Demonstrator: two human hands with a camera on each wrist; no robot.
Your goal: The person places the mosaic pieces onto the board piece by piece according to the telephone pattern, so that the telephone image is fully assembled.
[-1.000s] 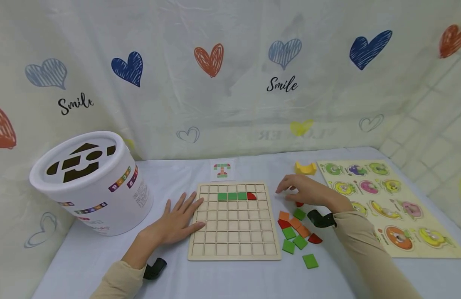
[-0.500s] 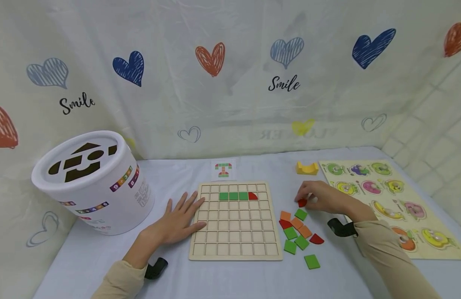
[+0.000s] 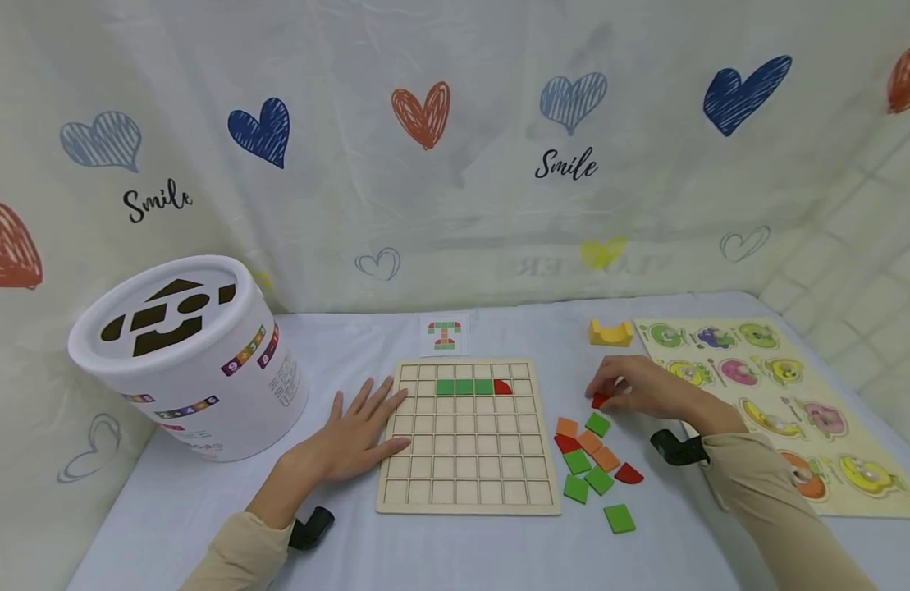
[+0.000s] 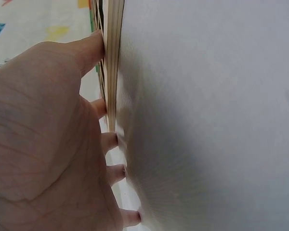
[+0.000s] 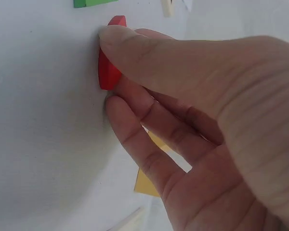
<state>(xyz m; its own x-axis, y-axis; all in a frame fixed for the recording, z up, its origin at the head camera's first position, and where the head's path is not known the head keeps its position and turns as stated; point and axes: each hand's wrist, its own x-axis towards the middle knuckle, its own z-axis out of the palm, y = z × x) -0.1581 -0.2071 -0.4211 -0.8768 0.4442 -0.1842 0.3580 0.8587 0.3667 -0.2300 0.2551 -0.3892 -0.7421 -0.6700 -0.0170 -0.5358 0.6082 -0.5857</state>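
My left hand [image 3: 354, 441] lies with straight, spread fingers at the left edge of a wooden grid board [image 3: 465, 469], thumb and index finger touching it. A row of green square tiles [image 3: 464, 387] sits in the board's upper cells, with a red quarter-circle tile [image 3: 503, 387] at its right end. Right of the board, my right hand [image 3: 642, 387] pinches another red tile [image 5: 107, 72] between thumb and fingers, low at the tablecloth; the fingers partly cover it. Below that hand are loose green tiles [image 3: 599, 480], orange tiles [image 3: 605, 458] and red tiles [image 3: 628, 474].
A pattern card [image 3: 445, 335] with a coloured T shape lies behind the board. A white bucket [image 3: 196, 386] with a cut-out lid stands at left. A yellow arched block [image 3: 611, 333] and a fruit picture board [image 3: 735, 398] are at right.
My right hand has moved right and down from beside the board and taken hold of the red tile. The left hand stays at the board's edge.
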